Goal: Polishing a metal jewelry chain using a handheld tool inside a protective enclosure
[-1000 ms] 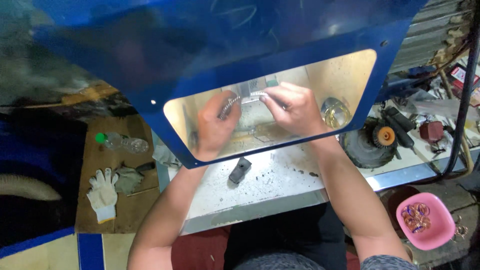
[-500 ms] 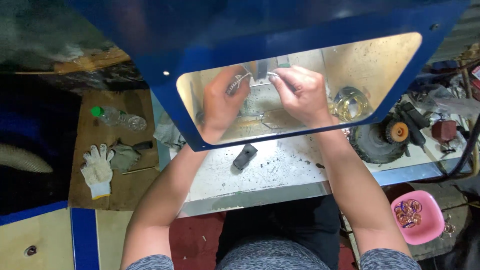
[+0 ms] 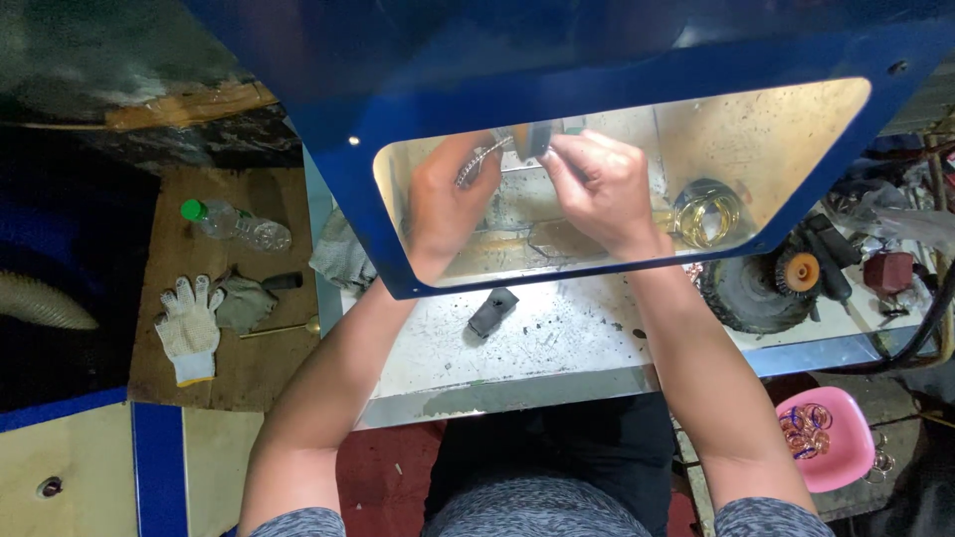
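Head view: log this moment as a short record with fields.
left hand: behind the clear window of the blue guard, fingers pinching a silvery ring-like piece
right hand: beside it, fingers on a small dark piece that the ring meets
bench: pale metal top with a dark block lying loose
left side: wooden board with white glove and plastic bottle
right side: dark wheel with orange hub; pink bowl of rings

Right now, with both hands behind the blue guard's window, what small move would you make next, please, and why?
Probably ease the silvery chain in the left hand nearer the dark piece pinched by the right hand: chain and piece sit close together behind the clear window of the blue guard.
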